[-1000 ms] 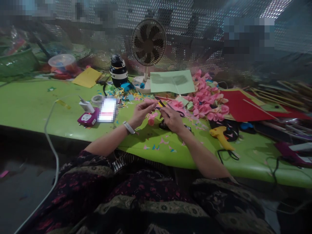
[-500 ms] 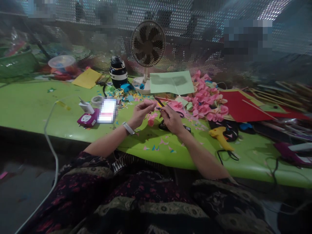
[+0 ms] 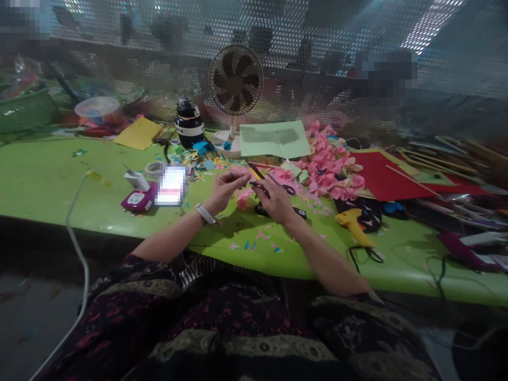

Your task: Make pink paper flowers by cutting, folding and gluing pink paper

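Note:
My left hand is closed in a pinch on a small piece of pink paper. Opposite it, my right hand is closed around a slim black-and-yellow stick-like tool, whose exact kind I cannot make out. The fingertips of both hands nearly meet above the table. Just below them is a pink paper petal. A dark object lies partly hidden under my right hand, and the handle of a pair of scissors shows behind it.
Pink paper flowers are heaped at the back right, beside red sheets. A yellow glue gun lies to the right. At the left are a phone and a purple socket block. A fan and a bottle stand behind.
The view has shifted slightly, so everything sits a little lower and further left. The black-and-yellow tool has turned, showing more yellow. Both hands keep their pinch close together.

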The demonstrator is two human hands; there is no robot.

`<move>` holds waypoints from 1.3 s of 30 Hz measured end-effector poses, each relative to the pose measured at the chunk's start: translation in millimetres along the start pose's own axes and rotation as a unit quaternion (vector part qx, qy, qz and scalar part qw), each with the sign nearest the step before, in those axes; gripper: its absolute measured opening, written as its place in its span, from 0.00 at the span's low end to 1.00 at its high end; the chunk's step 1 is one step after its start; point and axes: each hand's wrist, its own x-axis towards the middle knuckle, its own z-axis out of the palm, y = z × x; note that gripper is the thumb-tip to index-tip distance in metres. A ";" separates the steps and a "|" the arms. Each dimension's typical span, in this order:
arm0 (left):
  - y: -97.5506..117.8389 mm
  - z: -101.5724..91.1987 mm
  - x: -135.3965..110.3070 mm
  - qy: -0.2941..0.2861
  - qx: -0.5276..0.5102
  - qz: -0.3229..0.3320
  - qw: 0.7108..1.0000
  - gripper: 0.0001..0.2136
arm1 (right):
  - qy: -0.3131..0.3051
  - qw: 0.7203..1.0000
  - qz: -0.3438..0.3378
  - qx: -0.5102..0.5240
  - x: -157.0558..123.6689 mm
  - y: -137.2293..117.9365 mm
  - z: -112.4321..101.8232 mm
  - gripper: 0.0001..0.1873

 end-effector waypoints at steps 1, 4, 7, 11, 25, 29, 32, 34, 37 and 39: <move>0.4 0.2 -0.3 0.000 0.001 -0.003 1.000 0.18 | -0.002 1.000 0.001 0.000 0.1 -0.5 -0.4 0.20; 0.8 0.1 -1.1 -0.004 0.004 -0.011 1.000 0.18 | -0.004 1.000 0.010 -0.002 0.0 -1.2 -1.0 0.20; 0.9 0.1 -1.3 -0.002 0.004 -0.011 1.000 0.19 | -0.011 1.000 0.016 -0.006 -0.6 -0.2 -0.3 0.20; 0.4 -0.4 -0.6 0.007 0.005 -0.020 1.000 0.20 | -0.025 0.999 0.026 -0.015 -1.6 2.5 1.0 0.20; -1.3 -6.2 6.3 0.042 -0.017 -0.002 0.999 0.14 | -0.010 1.000 0.011 -0.014 -3.0 4.6 -0.2 0.19; -2.5 -8.2 8.0 0.053 -0.015 -0.006 0.998 0.12 | -0.019 1.000 0.018 -0.012 -3.1 4.6 -0.7 0.18; -2.7 -8.7 8.2 0.051 -0.017 -0.009 0.999 0.13 | -0.030 0.999 0.027 -0.010 -2.5 4.0 -2.3 0.17; -2.4 -8.9 8.1 0.048 -0.023 -0.009 0.999 0.14 | -0.036 0.999 0.028 -0.012 -1.9 3.6 -3.5 0.16; -1.0 -9.9 9.2 0.049 -0.042 -0.015 0.998 0.14 | -0.040 0.999 0.027 -0.025 -1.4 2.9 -4.6 0.14; 0.6 -11.5 11.3 0.063 -0.058 -0.020 0.996 0.14 | -0.037 0.998 0.029 -0.031 -1.5 2.5 -4.8 0.13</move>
